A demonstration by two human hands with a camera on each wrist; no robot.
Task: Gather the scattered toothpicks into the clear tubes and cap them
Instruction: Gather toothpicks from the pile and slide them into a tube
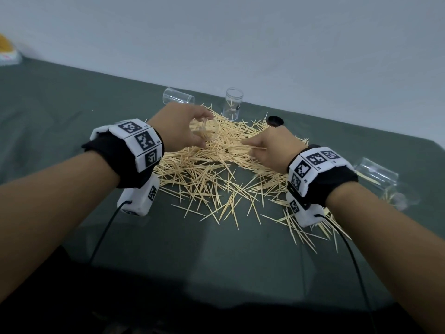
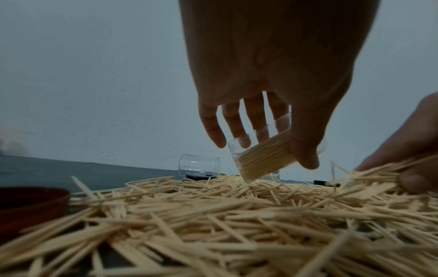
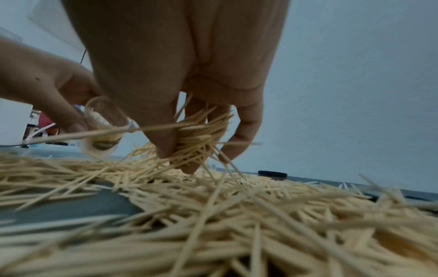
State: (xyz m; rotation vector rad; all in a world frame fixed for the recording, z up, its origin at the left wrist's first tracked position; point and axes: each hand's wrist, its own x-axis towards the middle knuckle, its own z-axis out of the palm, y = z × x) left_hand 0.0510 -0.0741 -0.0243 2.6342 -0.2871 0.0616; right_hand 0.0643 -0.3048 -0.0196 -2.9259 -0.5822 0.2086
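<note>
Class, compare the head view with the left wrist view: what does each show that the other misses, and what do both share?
Only the head view shows both wrist bands, the upright tube by the wall and a tube lying at the right. Only the left wrist view shows the packed toothpicks inside the tilted tube the left hand holds, and a dark red lid. Both show the toothpick pile and the right hand pinching a bunch.

dim, flat bluish light | wrist views: foreground toothpicks [image 2: 213, 234] blurred | head view: bowed edges, dark bottom
</note>
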